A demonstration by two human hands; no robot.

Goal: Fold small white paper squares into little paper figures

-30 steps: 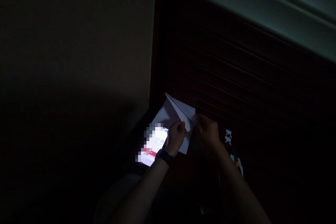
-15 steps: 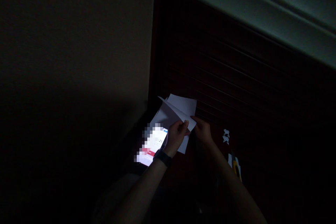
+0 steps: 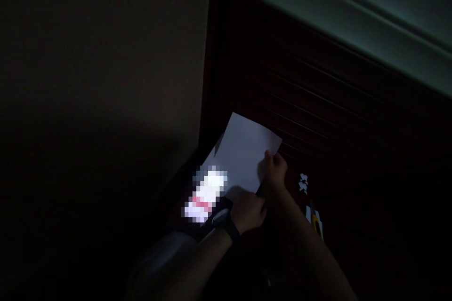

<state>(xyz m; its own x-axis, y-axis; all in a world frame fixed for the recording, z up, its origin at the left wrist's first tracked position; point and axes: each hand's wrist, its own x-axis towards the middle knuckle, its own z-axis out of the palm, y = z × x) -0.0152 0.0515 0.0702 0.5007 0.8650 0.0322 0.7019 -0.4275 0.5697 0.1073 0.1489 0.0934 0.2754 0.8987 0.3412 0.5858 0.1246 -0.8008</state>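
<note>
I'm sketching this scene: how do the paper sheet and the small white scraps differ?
The paper sheet is one large piece; the small white scraps are several irregular bits. The right hand grips the paper sheet's edge; the small white scraps lie untouched. Both look whitish.

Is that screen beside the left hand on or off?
On: the screen glows white with a red band, though it is pixelated.

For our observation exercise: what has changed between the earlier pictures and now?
The white sheet, bent over before, is now opened out. The left hand moved down and rightward in view; the right hand holds the sheet's right edge. The phone, paper scraps and yellow-handled tool stayed put.
</note>
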